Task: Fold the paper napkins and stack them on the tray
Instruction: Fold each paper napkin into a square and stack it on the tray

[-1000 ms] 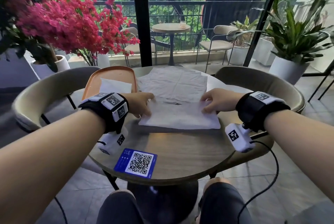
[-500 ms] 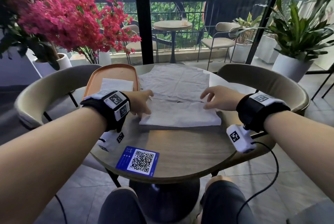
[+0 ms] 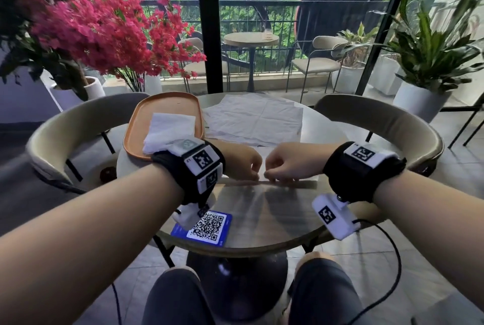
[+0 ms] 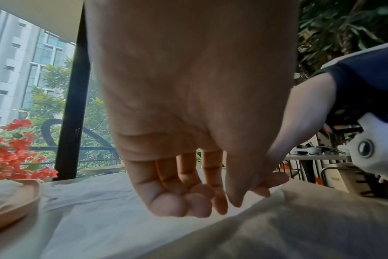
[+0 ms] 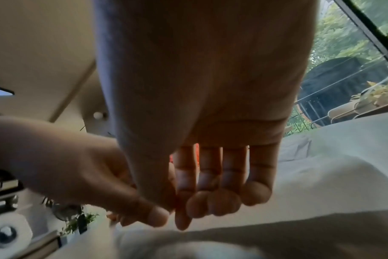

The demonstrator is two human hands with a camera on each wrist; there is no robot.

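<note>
Beside a cafe window, left hand (image 3: 245,161) and right hand (image 3: 284,163) pinch a half-folded white paper napkin's (image 3: 311,176) near edge on the round wooden table (image 3: 262,217); creasing outward keeps edges aligned before the orange tray (image 3: 136,125).

Daylight thru window, wrist views backlit, blurry; edges prob. distorted.

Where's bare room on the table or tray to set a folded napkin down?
Free: the far half of the orange tray, beyond the folded napkin lying on it. Also bare wood between the half-folded napkin's near edge and the QR card, out to the table's right rim. Crowded: table centre, where both hands work and the unfolded napkins lie.
</note>
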